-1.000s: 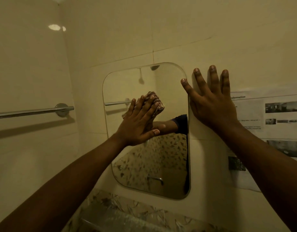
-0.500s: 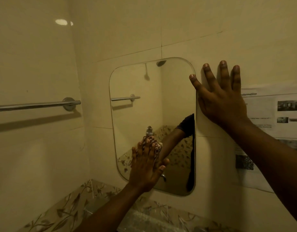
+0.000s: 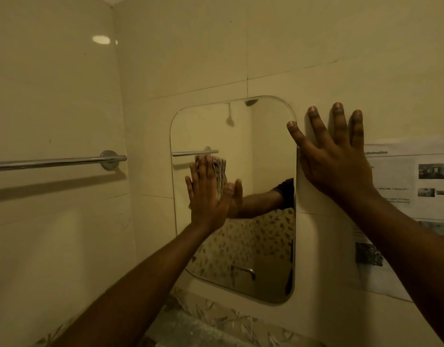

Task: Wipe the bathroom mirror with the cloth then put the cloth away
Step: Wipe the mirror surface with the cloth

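Note:
A frameless mirror [image 3: 266, 146] with rounded corners hangs on the cream tiled wall. My left hand [image 3: 206, 194] lies flat on its left half, pressing a pale striped cloth [image 3: 221, 171] against the glass. Only the cloth's edge shows past my fingers, and it is blurred by motion. My right hand [image 3: 336, 161] rests on the wall just right of the mirror with fingers spread. Its thumb touches the mirror's right edge, and it holds nothing.
A chrome towel rail [image 3: 56, 161] runs along the left wall. A printed paper notice [image 3: 416, 179] is stuck on the wall right of my right hand. A band of leaf-patterned tile [image 3: 216, 319] lies below the mirror. The glass reflects a tap and my arm.
My left hand slid the cloth down to the mirror's lower part, then back up to mid-height on the left side. My right hand stayed planted on the wall.

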A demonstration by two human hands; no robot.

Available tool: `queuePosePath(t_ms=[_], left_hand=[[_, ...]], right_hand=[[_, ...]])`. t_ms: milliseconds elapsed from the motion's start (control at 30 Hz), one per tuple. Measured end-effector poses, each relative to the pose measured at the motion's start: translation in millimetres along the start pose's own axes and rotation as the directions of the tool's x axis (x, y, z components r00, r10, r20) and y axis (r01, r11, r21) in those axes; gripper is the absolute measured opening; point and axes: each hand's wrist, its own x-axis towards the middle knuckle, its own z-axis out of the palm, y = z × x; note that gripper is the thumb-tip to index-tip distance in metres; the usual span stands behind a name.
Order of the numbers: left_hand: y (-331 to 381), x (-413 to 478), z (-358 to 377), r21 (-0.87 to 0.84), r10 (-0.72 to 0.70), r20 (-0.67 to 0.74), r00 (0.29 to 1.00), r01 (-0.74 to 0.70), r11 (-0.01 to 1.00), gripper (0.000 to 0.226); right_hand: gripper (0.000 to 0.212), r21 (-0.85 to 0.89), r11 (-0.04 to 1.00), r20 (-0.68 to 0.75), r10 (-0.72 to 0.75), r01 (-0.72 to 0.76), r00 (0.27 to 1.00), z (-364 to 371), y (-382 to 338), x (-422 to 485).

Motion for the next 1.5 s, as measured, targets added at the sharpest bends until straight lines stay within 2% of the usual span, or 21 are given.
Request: queuePosePath(t_ms=[133,300,567,867,1167,1267,1500], left_hand=[[15.2,65.7,-27.7,-0.066,-0.075,-0.026,0.997,0.073,0.995,0.09],[11.7,123.0,-51.2,-0.081,-0.021,-0.033,0.999,0.018,0.997,0.091],[-3.9,122.5,-50.0,-0.072,0.046,-0.07,0.996,-0.051,0.996,0.089],[-41.2,32.2,-15.8,-0.077,-0.068,-0.013,0.998,0.066,0.995,0.09],[-102.9,-155.4,39.5,-0.016,-0.128,0.149,0.98,0.132,0.991,0.095],[-115.2,-205.4,53.8,-0.015,-0.192,0.18,0.965,0.198,0.98,0.097],[-114.9,-223.3,64.2,-0.01,-0.241,0.189,0.952,0.247,0.969,0.094]], right_hand=[[0.065,0.003,1.0,0.004,0.002,-0.002,1.0,-0.6,-1.2,-0.5],[0.068,0.003,1.0,0.016,0.001,-0.001,1.0,-2.2,-0.7,0.2],[0.067,-0.008,1.0,0.012,0.003,-0.003,1.0,-3.4,-0.9,-0.3],[0.064,-0.01,1.0,-0.011,0.004,-0.004,1.0,1.8,1.1,-1.1],[0.063,0.019,1.0,0.003,0.009,-0.009,1.0,-1.2,-0.9,-1.1],[0.062,0.017,1.0,0.004,0.015,-0.015,1.0,-2.2,-1.8,-1.4],[0.062,0.025,1.0,0.011,0.006,-0.006,1.0,-2.6,-1.8,-0.8]])
